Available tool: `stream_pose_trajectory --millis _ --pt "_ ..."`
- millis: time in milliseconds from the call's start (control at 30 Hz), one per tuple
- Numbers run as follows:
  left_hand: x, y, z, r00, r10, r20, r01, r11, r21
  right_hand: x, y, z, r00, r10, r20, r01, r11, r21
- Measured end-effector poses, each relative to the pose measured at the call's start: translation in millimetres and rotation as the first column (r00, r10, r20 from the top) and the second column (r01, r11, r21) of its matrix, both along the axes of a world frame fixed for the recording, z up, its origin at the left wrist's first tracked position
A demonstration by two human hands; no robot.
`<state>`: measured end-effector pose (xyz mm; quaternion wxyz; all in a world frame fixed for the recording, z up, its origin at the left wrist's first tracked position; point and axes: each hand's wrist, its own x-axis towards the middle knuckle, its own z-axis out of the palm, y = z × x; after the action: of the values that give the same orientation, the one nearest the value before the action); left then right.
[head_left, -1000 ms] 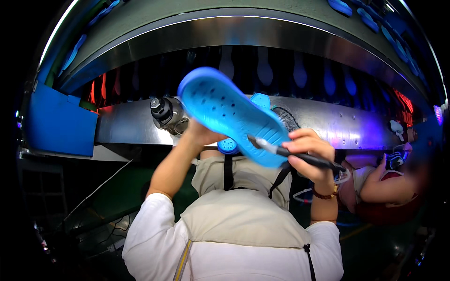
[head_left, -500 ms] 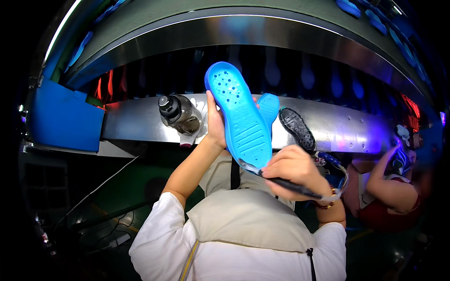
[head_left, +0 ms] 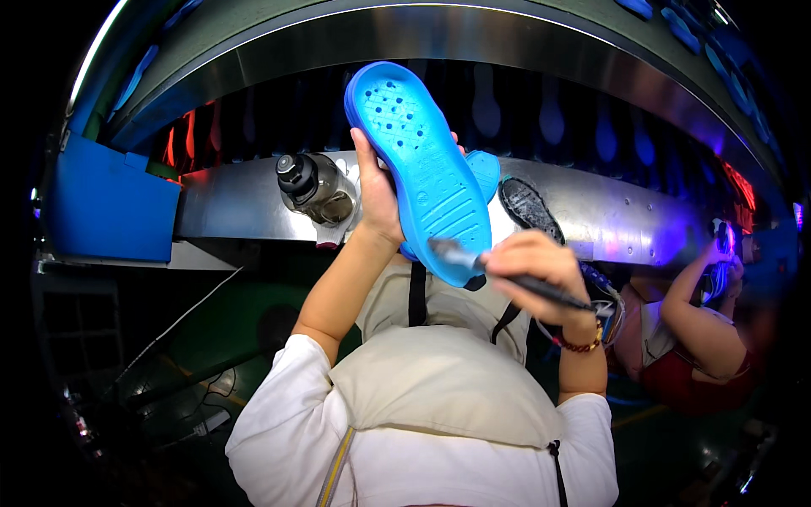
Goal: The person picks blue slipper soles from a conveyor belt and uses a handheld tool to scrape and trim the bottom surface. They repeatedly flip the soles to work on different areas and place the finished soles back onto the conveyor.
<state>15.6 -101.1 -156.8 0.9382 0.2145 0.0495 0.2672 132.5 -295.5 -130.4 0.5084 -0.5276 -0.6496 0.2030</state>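
Steel, brushed and curved by the lens, forms the long ledge (head_left: 253, 207) that runs across a dark room washed with red and violet light, with a blue bin (head_left: 106, 203) at its left end, a dark bottle (head_left: 314, 188) lying on it and a black sole (head_left: 528, 207) resting further right. Above that ledge the left hand (head_left: 376, 198) is wrapped around the edge of a bright blue clog (head_left: 422, 169), sole turned toward the camera and toe up, while the right hand (head_left: 532, 266) is closed around a dark brush (head_left: 515, 283) whose tip touches the heel. At far right another person's arm (head_left: 701, 321) reaches up to the ledge.
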Motion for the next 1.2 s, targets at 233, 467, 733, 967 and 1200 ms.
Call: stream_pose_trajectory --millis 233,467,733,967,1200 --pt "0 -1 29 0.999 0.009 -0.041 -0.003 0.991 0.134 11 -2 -18 0.792 0.039 -0.609 -0.066 0.998 -0.022" --pt "-7 -58 22 0.998 0.058 0.035 -0.059 0.998 0.022 -27 2 -17 0.727 -0.109 -0.678 0.152 0.988 0.004" --pt "-5 -39 14 0.998 0.030 0.056 -0.028 0.999 -0.037 -25 9 1 0.909 -0.064 -0.413 0.107 0.991 0.081" --pt "-6 -27 19 0.999 -0.004 0.034 0.003 1.000 0.029 3 15 19 0.986 0.041 -0.159 -0.031 0.997 0.066" --pt "-3 -14 21 0.960 -0.231 0.161 0.248 0.964 -0.099 -8 14 25 0.992 0.106 -0.071 -0.104 0.994 0.030"
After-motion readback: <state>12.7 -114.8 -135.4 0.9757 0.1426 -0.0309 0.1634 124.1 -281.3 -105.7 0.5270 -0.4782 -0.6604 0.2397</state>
